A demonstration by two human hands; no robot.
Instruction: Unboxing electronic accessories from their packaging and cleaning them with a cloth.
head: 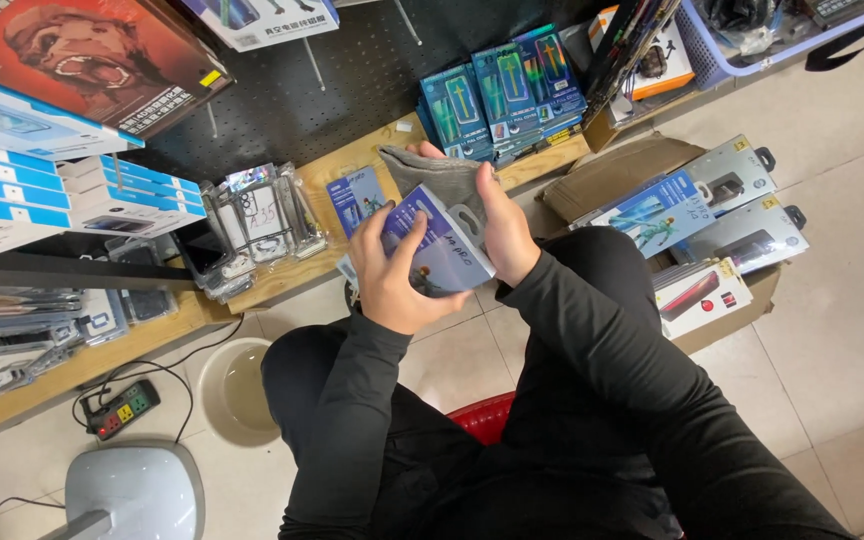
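- I'm reading this as a wipe-down step: left hand (392,285) is gripping a flat blue packet (437,250), thumb pressed across its front, fingers curled behind.
- Right hand (502,235) is closing on a grey cloth (432,175), bunching it against the packet's top edge.
- Packet is sitting in mid-air over the knees, just in front of the wooden shelf (352,160).
- Next move, my guess: cloth needs dragging flat across the face while the left hand is keeping the packet steady.
- Packet is looking thin, glossy, blue-violet, with a hang-hole tab; a second similar packet (355,200) is showing just behind it.
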